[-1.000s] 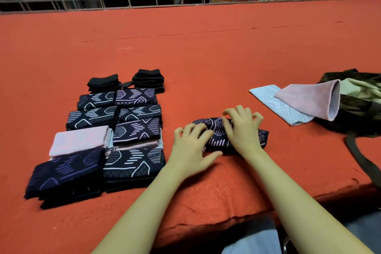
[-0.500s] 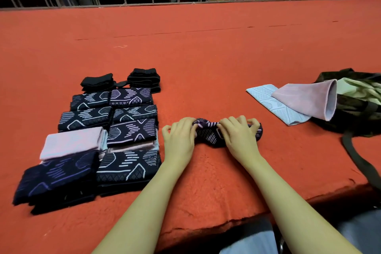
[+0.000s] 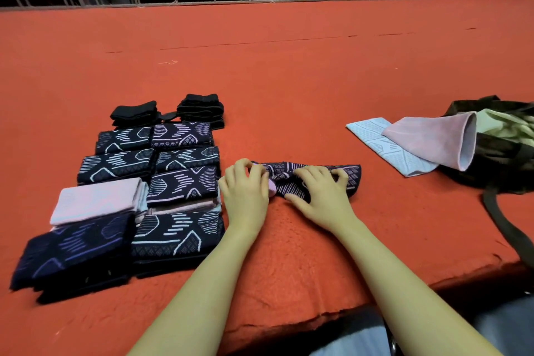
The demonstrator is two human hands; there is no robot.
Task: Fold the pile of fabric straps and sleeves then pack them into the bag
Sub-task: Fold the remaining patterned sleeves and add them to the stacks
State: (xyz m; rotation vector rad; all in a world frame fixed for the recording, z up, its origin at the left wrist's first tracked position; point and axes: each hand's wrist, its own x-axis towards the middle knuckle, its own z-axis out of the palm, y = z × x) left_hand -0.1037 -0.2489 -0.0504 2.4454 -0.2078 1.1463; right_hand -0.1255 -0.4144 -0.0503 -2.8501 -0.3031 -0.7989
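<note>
My left hand (image 3: 245, 191) and right hand (image 3: 320, 195) cover the middle of the patterned sleeve (image 3: 351, 175), hiding its fold. At three o'clock the bag (image 3: 497, 153) runs off the edge. Whether my curled fingers pinch the cloth, I can't tell.
</note>
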